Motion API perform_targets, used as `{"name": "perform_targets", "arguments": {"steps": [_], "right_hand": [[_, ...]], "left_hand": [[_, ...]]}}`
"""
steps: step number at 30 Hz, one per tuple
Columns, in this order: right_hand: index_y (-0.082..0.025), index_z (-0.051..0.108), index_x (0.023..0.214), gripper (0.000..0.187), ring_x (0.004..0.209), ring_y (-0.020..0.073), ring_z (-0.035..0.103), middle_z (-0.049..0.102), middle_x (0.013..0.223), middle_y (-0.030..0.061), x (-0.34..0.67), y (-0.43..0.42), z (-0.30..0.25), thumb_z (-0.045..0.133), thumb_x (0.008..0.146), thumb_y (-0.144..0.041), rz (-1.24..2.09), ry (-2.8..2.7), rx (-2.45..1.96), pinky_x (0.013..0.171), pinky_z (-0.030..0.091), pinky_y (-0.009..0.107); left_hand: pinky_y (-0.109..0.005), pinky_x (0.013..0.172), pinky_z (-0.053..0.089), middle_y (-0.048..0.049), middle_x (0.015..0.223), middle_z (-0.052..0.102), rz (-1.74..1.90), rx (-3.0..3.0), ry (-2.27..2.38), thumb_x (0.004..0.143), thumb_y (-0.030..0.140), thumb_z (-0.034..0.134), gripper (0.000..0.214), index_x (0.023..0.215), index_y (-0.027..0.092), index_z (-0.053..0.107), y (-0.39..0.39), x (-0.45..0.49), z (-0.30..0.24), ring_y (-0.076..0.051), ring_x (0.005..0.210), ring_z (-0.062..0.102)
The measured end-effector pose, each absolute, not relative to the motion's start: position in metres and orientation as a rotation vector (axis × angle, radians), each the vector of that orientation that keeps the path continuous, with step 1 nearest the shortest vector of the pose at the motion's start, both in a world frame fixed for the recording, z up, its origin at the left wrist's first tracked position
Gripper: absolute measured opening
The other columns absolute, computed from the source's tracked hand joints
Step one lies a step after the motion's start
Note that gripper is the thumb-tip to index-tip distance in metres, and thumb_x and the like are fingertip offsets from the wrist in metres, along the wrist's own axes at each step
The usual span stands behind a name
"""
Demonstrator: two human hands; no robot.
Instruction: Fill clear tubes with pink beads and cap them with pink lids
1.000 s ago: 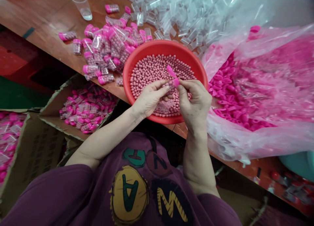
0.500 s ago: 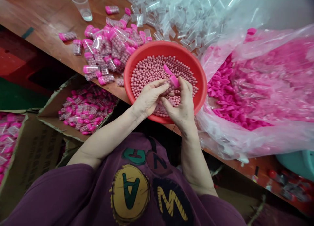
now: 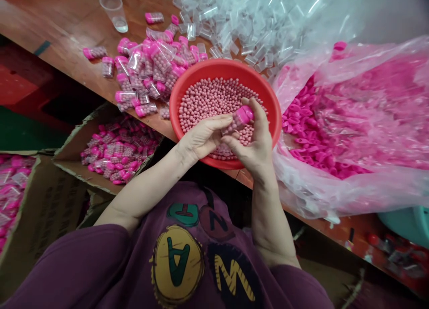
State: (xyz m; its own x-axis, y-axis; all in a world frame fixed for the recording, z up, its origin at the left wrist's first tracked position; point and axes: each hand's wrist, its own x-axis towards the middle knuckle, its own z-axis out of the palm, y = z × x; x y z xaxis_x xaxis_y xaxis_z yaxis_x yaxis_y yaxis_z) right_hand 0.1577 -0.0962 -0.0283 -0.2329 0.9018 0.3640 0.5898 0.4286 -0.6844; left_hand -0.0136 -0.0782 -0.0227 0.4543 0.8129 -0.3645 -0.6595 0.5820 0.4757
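Observation:
My left hand is closed on a small clear bottle of pink beads, pinched between thumb and fingers above the bowl. The bottle's bright pink flip cap is down and points to the right. Around the capped end curves my right hand, its thumb and fingers apart; the fingertips are close to the cap and whether they touch it is unclear. Beneath both hands, the red bowl holds many loose pink beads.
Filled bottles are heaped left of the bowl, near a plastic cup. Clear empty tubes lie behind. At right, a plastic bag holds pink caps. Below the table edge, a cardboard box contains more bottles.
The bottle's pink cap has gone from flipped up to folded down. My right hand has shifted slightly right, its fingers spread wider. The left hand still holds the bottle.

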Motion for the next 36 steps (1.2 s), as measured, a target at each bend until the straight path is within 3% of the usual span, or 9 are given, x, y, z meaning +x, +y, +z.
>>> {"name": "perform_targets", "arguments": {"steps": [3,7,12,16,20,24,26,31,36], "right_hand": [[-0.041,0.027,0.187,0.108,0.169,0.0424,0.057,0.057,0.181,0.0171,0.16,-0.101,-0.043,0.087,0.1,-0.068,0.323,-1.984,-1.17,0.139,0.049,0.072],[-0.034,0.041,0.179,0.09,0.156,0.0404,0.067,0.067,0.17,0.0189,0.161,-0.094,-0.057,0.084,0.101,-0.05,0.17,-1.942,-1.222,0.135,0.054,0.067],[-0.027,0.06,0.16,0.077,0.147,0.0466,0.07,0.073,0.157,0.019,0.163,-0.09,-0.058,0.085,0.092,-0.051,0.114,-1.904,-1.386,0.13,0.058,0.069],[-0.022,0.061,0.158,0.071,0.143,0.0474,0.071,0.073,0.151,0.023,0.163,-0.088,-0.063,0.08,0.093,-0.045,0.133,-1.941,-1.37,0.13,0.053,0.074],[-0.021,0.059,0.16,0.065,0.139,0.043,0.071,0.074,0.148,0.0225,0.161,-0.086,-0.068,0.069,0.096,-0.032,0.108,-2.033,-1.426,0.125,0.054,0.071],[-0.021,0.048,0.168,0.078,0.15,0.0431,0.063,0.066,0.16,0.0231,0.162,-0.086,-0.072,0.071,0.094,-0.035,0.049,-2.046,-1.402,0.125,0.053,0.069],[-0.019,0.05,0.163,0.077,0.145,0.0436,0.065,0.068,0.153,0.0232,0.163,-0.085,-0.073,0.074,0.093,-0.04,0.041,-2.055,-1.378,0.123,0.054,0.069],[-0.019,0.062,0.137,0.049,0.121,0.043,0.068,0.071,0.125,0.0196,0.162,-0.084,-0.071,0.072,0.095,-0.041,-0.005,-2.099,-1.466,0.112,0.056,0.071],[-0.021,0.064,0.122,0.03,0.122,0.0467,0.067,0.07,0.12,0.0201,0.154,-0.086,-0.065,0.07,0.097,-0.038,-0.005,-2.109,-1.606,0.115,0.052,0.079]], "left_hand": [[-0.025,0.074,0.059,-0.0042,0.097,0.084,0.887,0.302,0.633,0.109,0.015,0.074,0.013,0.101,0.016,0.084,-0.078,-0.013,-0.024,-0.013,0.073,0.075],[-0.026,0.086,0.065,-0.0054,0.091,0.083,0.872,0.337,0.576,0.109,0.013,0.074,0.017,0.093,0.014,0.082,-0.079,-0.012,-0.023,-0.013,0.073,0.076],[-0.026,0.089,0.067,-0.0028,0.082,0.076,0.87,0.373,0.58,0.106,0.014,0.081,0.018,0.089,0.013,0.08,-0.081,-0.011,-0.024,-0.012,0.073,0.074],[-0.027,0.098,0.063,-0.0039,0.1,0.08,1.042,0.539,0.701,0.102,0.017,0.087,0.006,0.103,0.015,0.082,-0.085,-0.004,-0.033,-0.014,0.089,0.075],[-0.025,0.111,0.054,-0.0045,0.121,0.081,1.275,0.86,0.944,0.087,0.003,0.09,0.034,0.117,0.018,0.083,-0.086,0.005,-0.046,-0.018,0.114,0.074],[-0.025,0.107,0.055,-0.0054,0.113,0.085,1.192,0.839,0.834,0.103,0.01,0.076,0.01,0.105,0.015,0.085,-0.083,0.006,-0.047,-0.017,0.108,0.075],[-0.024,0.103,0.056,-0.004,0.102,0.085,1.169,0.783,0.783,0.108,0.011,0.069,0.019,0.099,0.014,0.085,-0.083,0.005,-0.044,-0.015,0.102,0.075],[-0.021,0.091,0.054,-0.0003,0.086,0.081,1.174,0.792,0.895,0.107,0.0,0.065,0.032,0.088,0.014,0.086,-0.082,0.005,-0.037,-0.013,0.087,0.069],[-0.022,0.091,0.052,0.0002,0.081,0.078,1.135,0.86,1.009,0.105,-0.004,0.064,0.038,0.08,0.015,0.084,-0.081,0.009,-0.036,-0.014,0.083,0.067]]}}
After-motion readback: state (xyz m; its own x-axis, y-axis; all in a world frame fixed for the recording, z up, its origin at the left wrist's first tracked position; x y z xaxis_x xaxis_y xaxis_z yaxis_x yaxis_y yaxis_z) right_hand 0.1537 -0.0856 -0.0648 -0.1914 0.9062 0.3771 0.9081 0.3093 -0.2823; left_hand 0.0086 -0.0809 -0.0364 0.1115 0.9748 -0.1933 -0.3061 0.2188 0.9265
